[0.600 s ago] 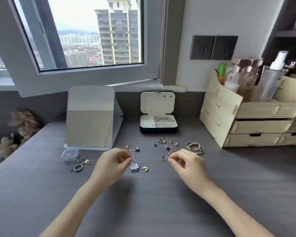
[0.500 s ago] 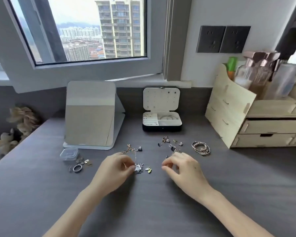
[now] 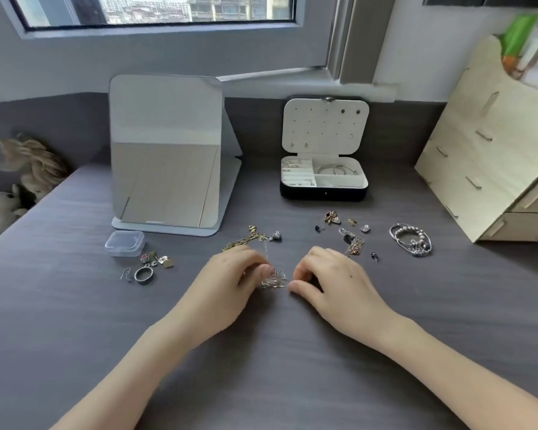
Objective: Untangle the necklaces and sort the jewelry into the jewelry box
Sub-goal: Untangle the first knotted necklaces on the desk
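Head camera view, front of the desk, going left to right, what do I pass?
Plush toys → clear plastic case → left hand, pinching the necklace tangle → right hand → bracelets.

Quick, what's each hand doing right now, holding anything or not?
left hand: fingers curled, pinches the tangled necklaces.
right hand: fingers curled right beside the tangle; cannot tell whether it holds a chain.

Grey desk (image 3: pixel 75 305), jewelry laid out.
A mirror (image 3: pixel 165 150) and an open jewelry box (image 3: pixel 323 193) are set along its back edge, a wooden organizer (image 3: pixel 485 150) at the right edge; tangled necklaces (image 3: pixel 261 240) and bracelets (image 3: pixel 412 240) are scattered mid-desk.
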`<state>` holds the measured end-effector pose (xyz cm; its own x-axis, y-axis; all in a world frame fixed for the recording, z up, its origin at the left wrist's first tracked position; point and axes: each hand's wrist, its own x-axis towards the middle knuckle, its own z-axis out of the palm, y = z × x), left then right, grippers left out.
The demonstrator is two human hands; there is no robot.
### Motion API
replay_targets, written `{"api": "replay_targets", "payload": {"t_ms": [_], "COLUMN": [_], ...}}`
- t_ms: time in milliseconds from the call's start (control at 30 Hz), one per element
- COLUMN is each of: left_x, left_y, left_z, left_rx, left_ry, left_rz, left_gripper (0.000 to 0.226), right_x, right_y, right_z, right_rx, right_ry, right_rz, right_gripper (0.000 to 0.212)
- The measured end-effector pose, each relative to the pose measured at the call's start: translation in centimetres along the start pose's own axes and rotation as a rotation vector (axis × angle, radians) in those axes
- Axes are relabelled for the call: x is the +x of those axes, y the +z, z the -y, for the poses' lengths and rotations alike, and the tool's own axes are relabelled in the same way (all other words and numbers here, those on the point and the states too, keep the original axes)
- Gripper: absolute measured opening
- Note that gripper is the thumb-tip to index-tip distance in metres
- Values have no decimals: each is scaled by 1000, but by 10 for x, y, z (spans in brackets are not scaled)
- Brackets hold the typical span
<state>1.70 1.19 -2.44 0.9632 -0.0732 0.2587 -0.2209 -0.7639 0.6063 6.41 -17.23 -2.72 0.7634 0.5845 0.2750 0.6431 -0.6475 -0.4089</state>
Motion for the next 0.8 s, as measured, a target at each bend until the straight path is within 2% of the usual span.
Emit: {"api": "replay_targets", "payload": {"t_ms": [100,233,300,400,500,633,800], "left_x": [-2,-7,-17,-37,-50,-56,-55], "left_y": [-10,-18,-21,-23,-23,-23,-30], "left_z": [-7,-17,-16,-9,-8,-5,-5], "left_rx": [-267,-593,-649,-388,-81,49,82], "left_ry": [-127,-149,-129,-12,183,293,288], "left_rz": [-21,1,54,166,263,364,440], "left_gripper": [18,21,24,30,24,25,25], "right_x": [-13,-34,-46,-63,-76,-91,-101], "right_y": [-5,-18,-27,-38,-47,-55,-60], "right_z": [-5,-9,-11,-12,-9,-6,-11], "right_rx": [34,181,240,273,322,376,106], "right_ry": [0,49,86,85,84,78,21], "right_rz": [36,28,34,81,167,289,301], "right_gripper": [13,13,12,11,9,6,17]}}
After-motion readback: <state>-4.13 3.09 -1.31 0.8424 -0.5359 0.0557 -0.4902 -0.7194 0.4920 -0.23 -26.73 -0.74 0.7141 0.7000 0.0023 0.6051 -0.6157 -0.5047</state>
